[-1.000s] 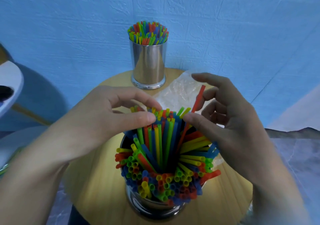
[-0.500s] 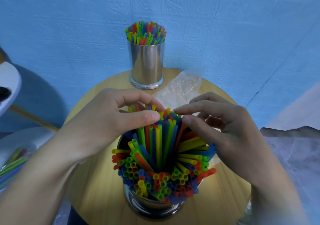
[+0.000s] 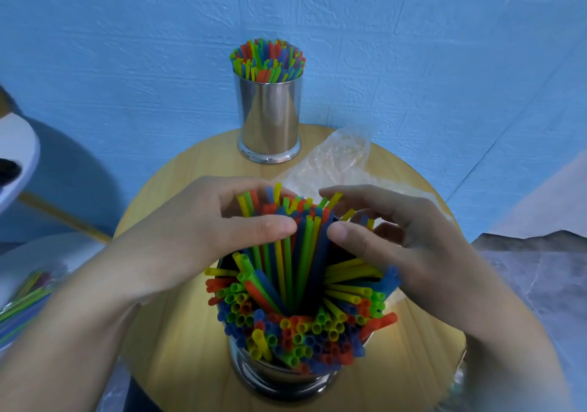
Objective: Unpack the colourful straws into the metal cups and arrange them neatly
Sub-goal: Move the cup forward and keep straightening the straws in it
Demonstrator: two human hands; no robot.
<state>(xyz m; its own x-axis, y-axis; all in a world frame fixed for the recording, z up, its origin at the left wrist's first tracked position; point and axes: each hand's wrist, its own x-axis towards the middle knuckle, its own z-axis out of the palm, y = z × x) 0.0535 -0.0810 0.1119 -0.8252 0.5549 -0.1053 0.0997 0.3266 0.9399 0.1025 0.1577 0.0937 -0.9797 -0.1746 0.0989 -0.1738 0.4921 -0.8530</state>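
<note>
A near metal cup [image 3: 286, 376] at the table's front is packed with colourful straws [image 3: 298, 322] that fan outwards. My left hand [image 3: 203, 230] and my right hand [image 3: 403, 237] curl round the far bundle of straws [image 3: 301, 230] from both sides, thumbs nearly meeting at the front. The fingers behind the bundle are partly hidden. A second metal cup [image 3: 270, 122] stands at the table's far edge, filled with upright straws [image 3: 266, 60].
The round wooden table [image 3: 178, 332] carries both cups. An empty clear plastic bag [image 3: 336, 160] lies behind my right hand. More packed straws [image 3: 22, 303] lie on a surface at the left. A blue wall rises just behind the table.
My right hand dropped the raised red straw into the bundle and curled round the straws. Both hands now squeeze the far bundle together; the camera has moved closer.
</note>
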